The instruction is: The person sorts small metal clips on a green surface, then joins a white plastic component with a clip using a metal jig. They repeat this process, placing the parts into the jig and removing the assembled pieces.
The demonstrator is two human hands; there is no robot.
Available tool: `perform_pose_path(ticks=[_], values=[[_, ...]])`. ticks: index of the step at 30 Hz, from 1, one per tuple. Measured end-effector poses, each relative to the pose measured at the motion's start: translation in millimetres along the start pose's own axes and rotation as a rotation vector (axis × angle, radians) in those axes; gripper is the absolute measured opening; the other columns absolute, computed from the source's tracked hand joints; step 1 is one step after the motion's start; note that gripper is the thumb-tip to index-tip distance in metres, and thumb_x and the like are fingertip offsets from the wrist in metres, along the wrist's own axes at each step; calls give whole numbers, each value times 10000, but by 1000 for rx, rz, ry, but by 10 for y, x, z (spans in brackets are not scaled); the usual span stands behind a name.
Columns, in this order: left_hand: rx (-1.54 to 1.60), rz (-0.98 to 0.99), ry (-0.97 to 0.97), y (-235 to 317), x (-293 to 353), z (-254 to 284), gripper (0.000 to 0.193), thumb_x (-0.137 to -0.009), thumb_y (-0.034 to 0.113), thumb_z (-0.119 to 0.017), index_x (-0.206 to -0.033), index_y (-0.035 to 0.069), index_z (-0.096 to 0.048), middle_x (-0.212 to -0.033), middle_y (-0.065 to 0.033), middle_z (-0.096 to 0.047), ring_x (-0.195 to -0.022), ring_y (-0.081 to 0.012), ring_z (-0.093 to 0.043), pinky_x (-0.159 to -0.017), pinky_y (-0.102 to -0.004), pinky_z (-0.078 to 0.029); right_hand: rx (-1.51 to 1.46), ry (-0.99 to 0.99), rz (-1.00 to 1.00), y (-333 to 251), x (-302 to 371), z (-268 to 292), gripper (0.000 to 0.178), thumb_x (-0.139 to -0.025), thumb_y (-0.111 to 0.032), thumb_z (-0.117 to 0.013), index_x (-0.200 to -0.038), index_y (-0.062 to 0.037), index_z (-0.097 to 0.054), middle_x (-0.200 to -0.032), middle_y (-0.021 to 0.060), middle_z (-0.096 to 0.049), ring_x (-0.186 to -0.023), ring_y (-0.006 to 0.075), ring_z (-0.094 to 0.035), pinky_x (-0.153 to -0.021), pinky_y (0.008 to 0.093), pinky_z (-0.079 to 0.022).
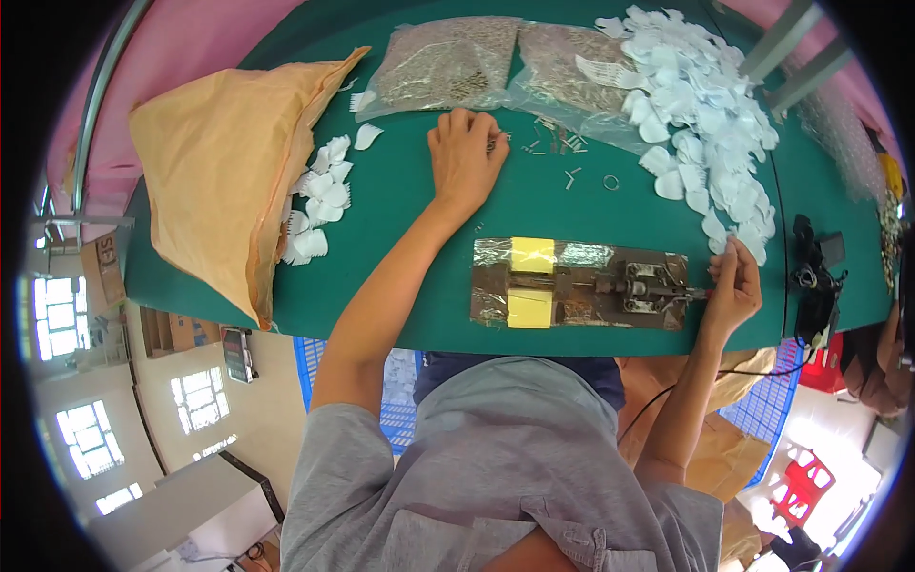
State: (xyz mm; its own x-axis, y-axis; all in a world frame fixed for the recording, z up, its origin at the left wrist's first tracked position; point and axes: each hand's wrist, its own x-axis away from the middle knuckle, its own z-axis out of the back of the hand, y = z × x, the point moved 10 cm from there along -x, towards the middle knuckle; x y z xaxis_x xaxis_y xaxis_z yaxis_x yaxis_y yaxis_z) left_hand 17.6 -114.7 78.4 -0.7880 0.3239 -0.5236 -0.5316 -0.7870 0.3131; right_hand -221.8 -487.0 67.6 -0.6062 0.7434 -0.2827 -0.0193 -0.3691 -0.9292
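Observation:
My left hand (464, 162) rests on the green table with its fingers curled down, just in front of the clear bags. Tiny metal bits show beside its fingertips; what it pinches is hidden. At the near edge of a pile of white toothed plastic pieces (705, 143), my right hand (736, 291) has its fingertips drawn together. Whether a piece is between them I cannot tell. Beside that hand is the rod end of a metal toggle clamp (653, 288), mounted on a brown, tape-covered base plate (583, 310) with yellow pads (531, 255).
Two clear bags of small metal parts (443, 62) (572, 71) lie at the back. Loose metal pins (562, 141) and a ring (611, 182) are scattered nearby. A brown paper sack (219, 172) spills white pieces (322, 195) at left. A black device with cable (818, 272) sits right.

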Motion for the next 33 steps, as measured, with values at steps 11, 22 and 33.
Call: perform_pose_path(ticks=[11,22,33], values=[[-46,116,7,-1467,130,1067,331,-842,-23,-690,-1158,65,-731,-1179,-132,-741,-1140,-370,-648,-1003,-464,-519,20,16,3,161,-15,72,233,-1034,-192,-704,-1204,-49,-774,-842,-18,-719,-708,13,-573,-612,168,-415],[-572,-294,-216,-1400,-95,741,174,-885,153,-706,-1025,50,-707,-914,-95,-708,-1005,-263,-664,-822,-413,-518,13,9,6,157,-39,35,226,-1039,-158,-691,-1207,-26,-765,-859,-4,-719,-716,23,-576,-620,178,-426],[1431,755,-190,-485,744,1176,125,-1032,152,-643,-976,42,-660,-857,-79,-729,-725,-96,-604,-671,-252,-487,225,42,524,-1344,691,-231,146,-952,-24,-739,-1091,-18,-781,-895,75,-751,-737,170,-691,-676,314,-568]])
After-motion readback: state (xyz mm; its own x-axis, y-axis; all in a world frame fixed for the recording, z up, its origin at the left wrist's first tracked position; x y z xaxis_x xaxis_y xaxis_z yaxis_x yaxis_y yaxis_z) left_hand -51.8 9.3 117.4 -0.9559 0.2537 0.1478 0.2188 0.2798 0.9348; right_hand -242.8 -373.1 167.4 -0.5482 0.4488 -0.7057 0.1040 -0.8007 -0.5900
